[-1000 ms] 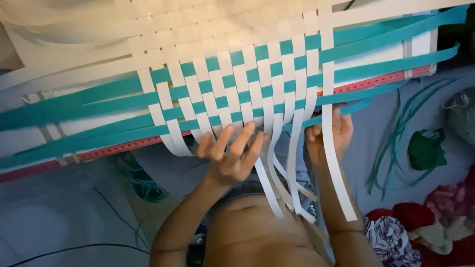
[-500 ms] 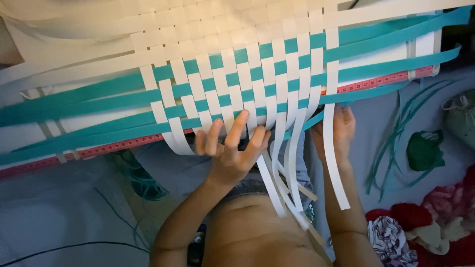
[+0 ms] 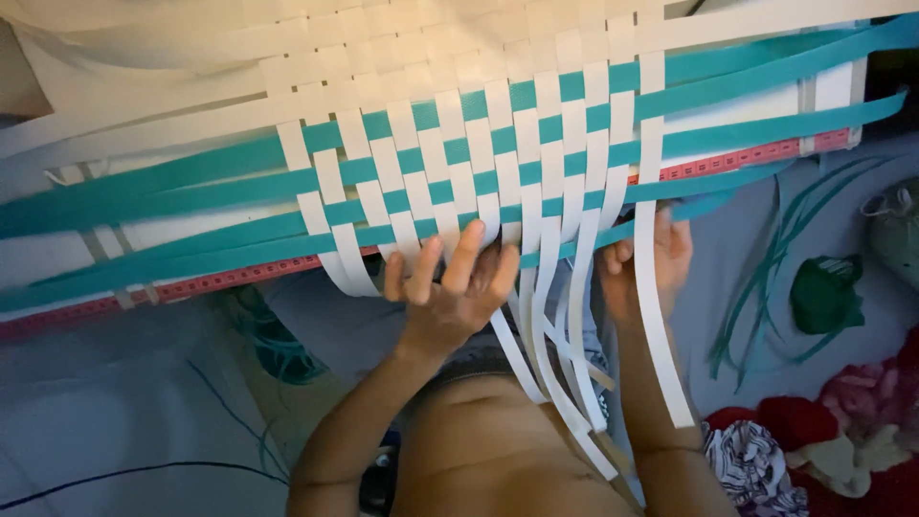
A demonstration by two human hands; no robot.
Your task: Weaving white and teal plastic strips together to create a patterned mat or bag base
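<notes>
Head view: left hand (image 3: 450,297) has slid up, spread fingers pressing the woven white-and-teal strip mat's (image 3: 479,163) lower edge; right hand (image 3: 646,268) pinches a loose white strip (image 3: 661,335).

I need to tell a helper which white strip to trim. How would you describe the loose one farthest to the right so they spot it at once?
Start at the white and teal woven mat across the top. White strips hang from its lower edge past the right hand. The outermost white strip runs straight down beside that hand, apart from the curved bunch to its left.
</notes>
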